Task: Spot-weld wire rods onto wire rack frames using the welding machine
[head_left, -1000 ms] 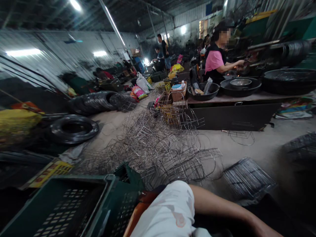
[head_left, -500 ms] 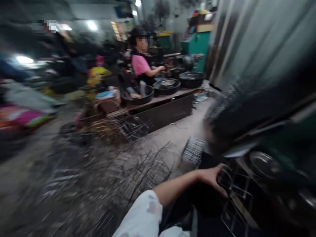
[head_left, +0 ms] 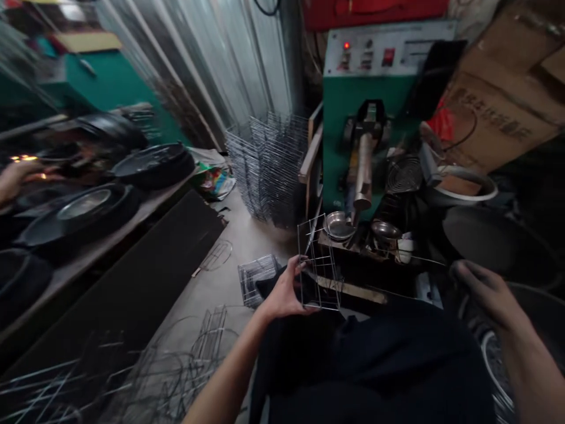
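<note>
My left hand (head_left: 282, 292) grips a small box-shaped wire rack (head_left: 325, 259) by its left side, thumb and fingers wrapped round the wires. The rack is held upright over my lap, in front of the green machine (head_left: 348, 94). At the right, my right hand (head_left: 485, 288) is closed on the end of a thin metal wire (head_left: 426, 259), which points left toward the machine's base. That hand is slightly blurred. Two small metal bowls sit beyond the rack, one bowl (head_left: 339, 225) just behind its top edge and another bowl (head_left: 386, 230) farther right.
Stacked wire racks (head_left: 267, 168) stand against the corrugated wall. More wire racks (head_left: 258, 277) lie on the floor, with loose wire frames (head_left: 194, 359) at lower left. A bench with black basins (head_left: 154, 168) runs along the left, where another person's hand (head_left: 15, 179) works near sparks. Cardboard (head_left: 489, 126) leans at right.
My view has swung right, from the co-worker's bench to the green machine. The wire rack in my left hand now shows more clearly, and my right hand has come into view with a wire.
</note>
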Motion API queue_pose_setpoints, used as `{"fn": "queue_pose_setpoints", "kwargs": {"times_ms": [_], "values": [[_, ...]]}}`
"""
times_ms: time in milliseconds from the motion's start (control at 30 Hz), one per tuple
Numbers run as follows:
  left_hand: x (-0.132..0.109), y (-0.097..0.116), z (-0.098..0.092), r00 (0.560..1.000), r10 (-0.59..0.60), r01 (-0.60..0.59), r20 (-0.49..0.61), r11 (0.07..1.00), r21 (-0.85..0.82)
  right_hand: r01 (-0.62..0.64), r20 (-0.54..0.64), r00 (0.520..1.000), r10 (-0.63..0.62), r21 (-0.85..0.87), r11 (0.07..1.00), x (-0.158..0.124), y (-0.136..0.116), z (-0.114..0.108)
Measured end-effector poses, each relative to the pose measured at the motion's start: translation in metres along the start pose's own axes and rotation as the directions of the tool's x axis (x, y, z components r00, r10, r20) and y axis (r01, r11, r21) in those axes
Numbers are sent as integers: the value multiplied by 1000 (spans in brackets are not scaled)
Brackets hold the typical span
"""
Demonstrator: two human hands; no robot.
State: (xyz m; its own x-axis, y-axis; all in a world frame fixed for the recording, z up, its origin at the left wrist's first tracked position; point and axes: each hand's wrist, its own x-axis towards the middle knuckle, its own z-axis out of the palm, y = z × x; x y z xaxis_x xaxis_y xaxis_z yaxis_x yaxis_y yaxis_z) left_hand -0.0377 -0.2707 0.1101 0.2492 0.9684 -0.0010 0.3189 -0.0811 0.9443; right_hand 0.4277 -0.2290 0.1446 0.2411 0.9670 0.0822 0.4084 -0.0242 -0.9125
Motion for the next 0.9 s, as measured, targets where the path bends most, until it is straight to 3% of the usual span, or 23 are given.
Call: {"fn": "queue_pose_setpoints", "kwargs": {"times_ms": [133,233,433,667,900], "values": [[12,9,0,1000,-12,12,23,1000,21,-95,29,995,92,113,989,8,4,22],[20,18,-1,999,1,-2,47,1000,23,-38,38,999,34,107,994,13,-4,41],[36,21,-1,993,-110,102,52,987,126,91,144,984,-103,86,992,37,-11,75],[56,12,1,996,-29,18,84,991,133,91,218,968,-125,158,983,57,-5,88],[79,1,11,991,-97,73,91,968,239,106,247,958,-148,175,979,76,13,105]]}}
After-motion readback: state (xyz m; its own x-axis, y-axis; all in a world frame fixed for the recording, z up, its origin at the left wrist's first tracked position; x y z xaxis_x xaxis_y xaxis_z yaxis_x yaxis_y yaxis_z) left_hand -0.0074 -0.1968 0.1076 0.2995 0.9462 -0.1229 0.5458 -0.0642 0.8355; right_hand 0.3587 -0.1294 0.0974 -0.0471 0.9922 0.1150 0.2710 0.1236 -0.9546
